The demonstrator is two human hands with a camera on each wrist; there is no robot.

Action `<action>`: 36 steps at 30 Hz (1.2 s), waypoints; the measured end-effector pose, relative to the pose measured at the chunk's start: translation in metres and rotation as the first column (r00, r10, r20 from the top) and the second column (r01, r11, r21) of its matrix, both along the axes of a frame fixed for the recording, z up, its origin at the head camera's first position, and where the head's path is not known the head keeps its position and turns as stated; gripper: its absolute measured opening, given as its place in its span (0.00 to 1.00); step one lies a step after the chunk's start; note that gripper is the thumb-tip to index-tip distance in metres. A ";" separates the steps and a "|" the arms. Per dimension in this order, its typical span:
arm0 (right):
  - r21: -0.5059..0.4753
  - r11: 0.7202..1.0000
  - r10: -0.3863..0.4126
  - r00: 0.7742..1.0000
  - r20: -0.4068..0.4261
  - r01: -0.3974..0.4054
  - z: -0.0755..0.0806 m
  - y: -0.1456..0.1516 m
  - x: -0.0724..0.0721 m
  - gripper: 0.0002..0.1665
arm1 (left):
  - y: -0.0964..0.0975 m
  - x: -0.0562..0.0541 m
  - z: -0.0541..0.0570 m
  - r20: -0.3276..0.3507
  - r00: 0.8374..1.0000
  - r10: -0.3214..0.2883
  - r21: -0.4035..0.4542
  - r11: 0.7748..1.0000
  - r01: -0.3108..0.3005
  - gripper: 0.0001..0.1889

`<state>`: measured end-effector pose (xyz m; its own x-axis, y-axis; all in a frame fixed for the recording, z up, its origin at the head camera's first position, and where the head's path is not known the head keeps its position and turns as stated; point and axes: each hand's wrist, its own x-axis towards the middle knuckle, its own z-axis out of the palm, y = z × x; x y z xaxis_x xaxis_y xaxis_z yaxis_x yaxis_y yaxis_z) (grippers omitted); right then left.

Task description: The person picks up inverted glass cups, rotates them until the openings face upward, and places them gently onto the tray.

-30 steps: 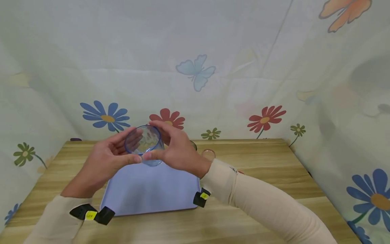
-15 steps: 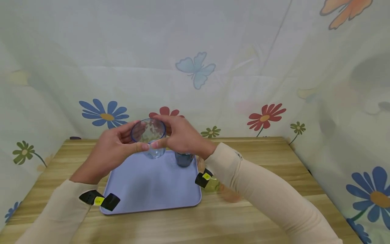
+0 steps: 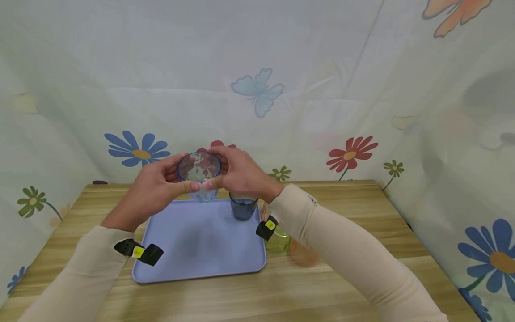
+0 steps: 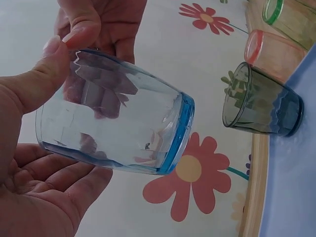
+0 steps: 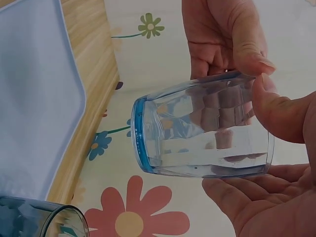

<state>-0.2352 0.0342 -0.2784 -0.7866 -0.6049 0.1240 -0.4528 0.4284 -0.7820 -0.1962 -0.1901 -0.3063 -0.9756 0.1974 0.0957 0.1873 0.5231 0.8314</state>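
Observation:
A clear blue-tinted tumbler (image 3: 204, 195) is held up above the far edge of a lavender tray (image 3: 193, 243), its rim tipped toward the head camera. My left hand (image 3: 154, 185) grips its left side and my right hand (image 3: 246, 175) grips its right. In the left wrist view both thumbs meet near the rim of the tumbler (image 4: 123, 118), while other fingers curve around the glass. The right wrist view shows the thick blue base of the tumbler (image 5: 142, 136) pointing away from the palms. Below my right hand, a dark grey tumbler (image 3: 243, 210) stands on the tray's far right corner.
Right of the tray, a yellow-green tumbler (image 3: 278, 242) and an orange tumbler (image 3: 302, 256) stand on the wooden table (image 3: 342, 232), partly hidden by my right sleeve. A pinkish tumbler (image 4: 269, 52) appears behind the grey one. A flower-printed cloth (image 3: 314, 112) hangs around the table.
Both hands have carried the blue tumbler upward and slightly right, farther over the tray's far edge. The grey tumbler, mostly hidden before, now shows on the tray.

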 end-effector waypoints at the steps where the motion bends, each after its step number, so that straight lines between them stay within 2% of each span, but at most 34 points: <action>1: 0.008 1.000 -0.005 1.000 -0.001 0.005 0.000 0.000 -0.001 0.47 | 0.000 -0.001 0.000 0.003 1.000 0.000 0.002 1.000 0.000 0.51; 7: 0.049 0.998 -0.027 0.999 -0.022 0.028 -0.002 -0.002 -0.007 0.47 | 0.001 -0.007 -0.002 0.002 1.000 -0.006 0.008 1.000 0.006 0.51; 14: 0.047 0.998 -0.031 0.999 -0.009 0.032 -0.009 -0.002 -0.012 0.50 | 0.001 -0.013 -0.008 0.012 1.000 -0.012 0.009 1.000 0.012 0.50; 21: 0.061 0.997 -0.047 0.999 -0.020 0.048 -0.014 -0.003 -0.016 0.48 | 0.002 -0.018 -0.013 0.016 1.000 -0.016 0.035 0.999 0.015 0.50; 29: 0.029 0.999 -0.019 1.000 0.006 0.019 -0.022 -0.002 -0.022 0.48 | 0.003 -0.022 -0.019 0.016 1.000 -0.003 0.029 1.000 0.003 0.49; 36: 0.032 0.999 -0.011 1.000 -0.009 0.012 -0.029 -0.001 -0.025 0.48 | 0.005 -0.026 -0.026 0.009 1.000 -0.005 0.041 0.999 0.004 0.49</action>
<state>-0.2602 0.0328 -0.3072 -0.7924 -0.5997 0.1116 -0.4547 0.4587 -0.7635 -0.2226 -0.1853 -0.3326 -0.9756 0.1977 0.0950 0.1820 0.4880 0.8537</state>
